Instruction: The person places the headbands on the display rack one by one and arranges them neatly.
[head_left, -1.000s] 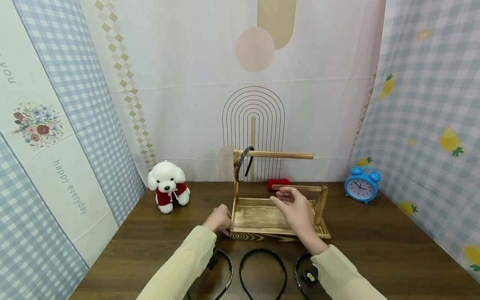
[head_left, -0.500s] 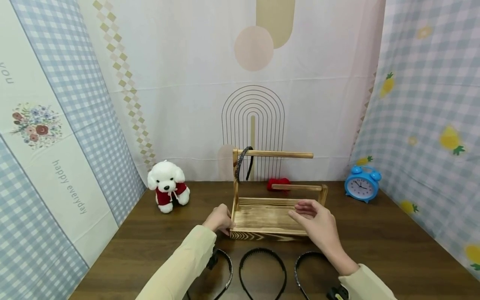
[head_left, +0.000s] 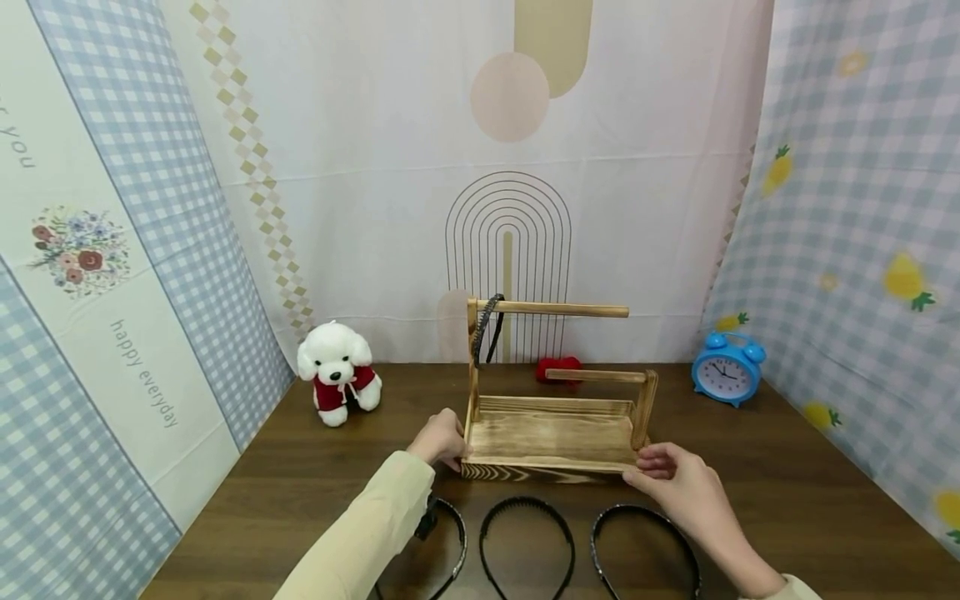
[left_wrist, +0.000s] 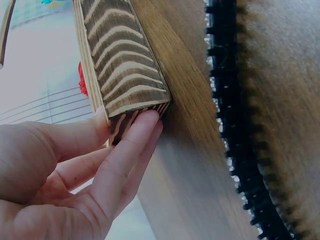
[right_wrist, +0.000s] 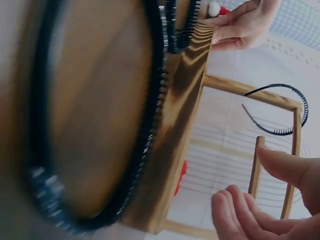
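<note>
A wooden rack (head_left: pixel 525 472) with a tray base and two side bars stands mid-table. My left hand (head_left: pixel 438 437) grips its left end; in the left wrist view the thumb lies at the upper edge and fingers press the end face (left_wrist: pixel 127 122). One dark toothed headband (head_left: pixel 481 333) hangs on the upper bar, near the post. My right hand (head_left: pixel 686 487) is at the rack's front right corner, thumb and fingers apart; whether it touches the wood I cannot tell. In front lie three headbands: left (head_left: pixel 462 542), middle (head_left: pixel 525 502) and right (head_left: pixel 660 515).
A white plush dog (head_left: pixel 333 371) in red sits at the back left of the brown table (head_left: pixel 300 492). A blue alarm clock (head_left: pixel 726 371) stands back right. Behind the rack's lower bar is a red item (head_left: pixel 555 367). Patterned cloths (head_left: pixel 360 250) hang around the table.
My right hand has moved right and down, from over the rack's tray to its front right corner. It now uncovers the right headband. The left hand has stayed on the rack's left end.
</note>
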